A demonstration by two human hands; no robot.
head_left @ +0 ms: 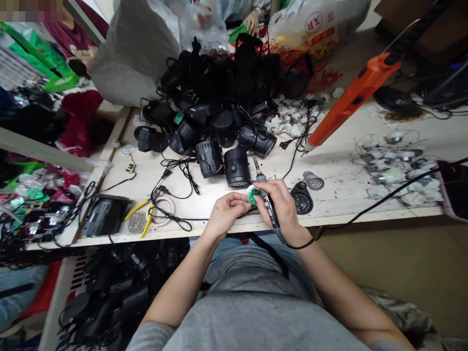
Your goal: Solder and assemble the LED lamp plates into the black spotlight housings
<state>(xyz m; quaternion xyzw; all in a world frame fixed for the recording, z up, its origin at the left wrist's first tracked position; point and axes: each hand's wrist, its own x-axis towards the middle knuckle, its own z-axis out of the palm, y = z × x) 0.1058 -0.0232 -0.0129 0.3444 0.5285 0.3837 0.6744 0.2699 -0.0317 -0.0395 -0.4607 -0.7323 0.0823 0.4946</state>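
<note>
A small green circuit board (253, 196) is pinched at its left edge by the fingers of my left hand (229, 210). My right hand (281, 204) is closed around a soldering iron (271, 210), whose metal tip points away from me over the table. The right fingertips also meet the board's right side. A white piece shows just behind the board, partly hidden. Beyond my hands stands a round black lamp housing (237, 168). Right of my right hand lie a black oval part (302, 199) and a wire coil (313, 180).
An orange electric screwdriver (351, 100) hangs at the right. Black housings (219, 122) pile up at the back. Yellow-handled pliers (146, 226), a tape ring (171, 207) and loose screws (137, 223) lie left. Small motors (398, 161) lie right. A co-worker's hand (253, 22) shows at the back.
</note>
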